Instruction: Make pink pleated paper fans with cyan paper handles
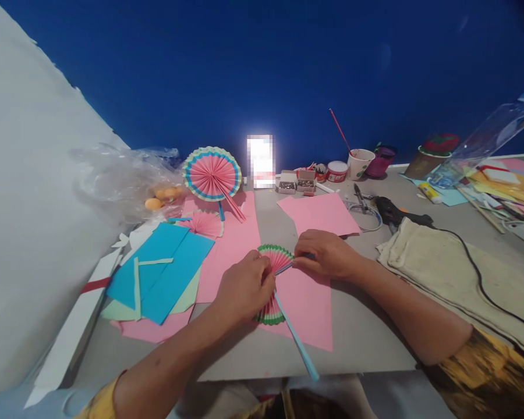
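Note:
A small pleated paper fan (276,256), pink with a green and white rim, lies partly spread on a pink paper sheet (308,311) near the table's front. My left hand (244,288) is closed over the fan's left half, pressing its folds. My right hand (325,253) pinches the fan's upper right edge where a light blue stick joins it. A second light blue stick handle (296,340) runs from under my left hand toward the table's front edge.
Blue paper sheets (161,270) lie at the left; a finished round pink and blue fan (212,173) stands behind them. A glue gun (395,212) with its cord, a beige cloth (449,265), staple boxes (297,181), cups and paper scraps fill the back and right.

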Motion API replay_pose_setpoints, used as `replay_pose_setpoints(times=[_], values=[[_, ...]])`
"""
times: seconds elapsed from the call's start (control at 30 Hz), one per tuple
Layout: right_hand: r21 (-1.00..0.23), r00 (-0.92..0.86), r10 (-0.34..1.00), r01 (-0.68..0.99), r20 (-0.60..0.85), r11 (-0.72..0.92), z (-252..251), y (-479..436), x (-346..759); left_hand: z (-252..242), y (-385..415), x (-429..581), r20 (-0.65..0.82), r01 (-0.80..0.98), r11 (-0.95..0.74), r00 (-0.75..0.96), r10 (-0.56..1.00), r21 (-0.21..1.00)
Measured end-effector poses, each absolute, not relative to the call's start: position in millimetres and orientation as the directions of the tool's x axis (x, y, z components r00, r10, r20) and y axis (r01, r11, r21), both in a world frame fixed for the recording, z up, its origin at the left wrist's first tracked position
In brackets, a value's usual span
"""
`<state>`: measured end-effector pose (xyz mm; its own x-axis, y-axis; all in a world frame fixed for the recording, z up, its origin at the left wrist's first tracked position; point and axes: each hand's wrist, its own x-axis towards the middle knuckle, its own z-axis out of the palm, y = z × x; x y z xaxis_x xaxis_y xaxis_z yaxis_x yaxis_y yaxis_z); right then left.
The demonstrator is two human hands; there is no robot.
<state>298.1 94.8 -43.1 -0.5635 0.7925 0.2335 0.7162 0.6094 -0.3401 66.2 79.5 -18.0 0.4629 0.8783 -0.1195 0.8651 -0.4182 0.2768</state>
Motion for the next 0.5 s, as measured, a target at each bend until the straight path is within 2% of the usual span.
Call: replay_pose_setpoints(times=[0.2, 0.5], values=[[-0.328, -0.56, 0.796, 0.725, 0.229, 0.605, -43.3, 94.8, 297.6, -14.9, 79.8, 67.4, -0.183, 0.882, -0.404, 0.451, 0.873, 0.244], [-0.338, -0.554, 0.801, 0.727, 0.226, 0.598, -42.4, 94.3, 296.8, -12.1, 78.4, 69.4, -0.185, 0.895, -0.359, 0.412, 0.892, 0.264]])
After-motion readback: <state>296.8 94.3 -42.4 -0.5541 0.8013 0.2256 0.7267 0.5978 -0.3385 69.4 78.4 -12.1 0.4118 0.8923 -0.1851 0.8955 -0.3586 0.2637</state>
